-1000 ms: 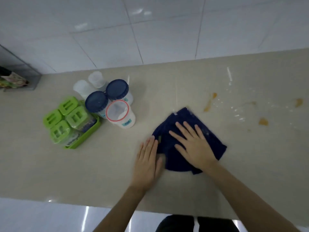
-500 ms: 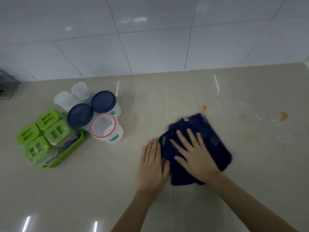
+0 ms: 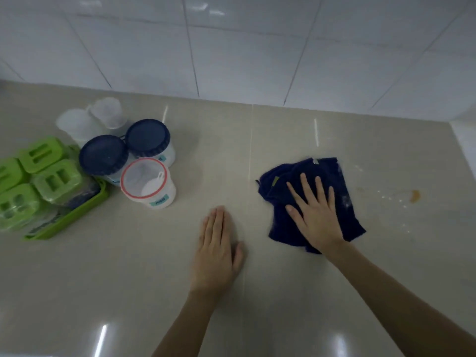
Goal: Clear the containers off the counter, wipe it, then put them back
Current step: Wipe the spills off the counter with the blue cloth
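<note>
A dark blue cloth (image 3: 332, 176) lies crumpled on the beige counter (image 3: 128, 266), right of centre. My right hand (image 3: 315, 215) presses flat on it with fingers spread. My left hand (image 3: 217, 248) rests flat on the bare counter, a hand's width left of the cloth. The containers stand grouped at the left: two jars with dark blue lids (image 3: 104, 154) (image 3: 148, 137), an open tub with a red rim (image 3: 148, 182) holding a white scoop, two clear cups (image 3: 77, 123) behind, and a green tray (image 3: 74, 217) of green-lidded boxes (image 3: 55, 177).
An orange-brown stain (image 3: 414, 195) and white specks mark the counter right of the cloth. White wall tiles (image 3: 231, 47) rise behind. The counter ends at a white edge (image 3: 466, 143) on the far right.
My right hand has pushed the cloth to the right over the stains, away from my left hand, which now lies off the cloth. Fewer orange spots show on the counter.
</note>
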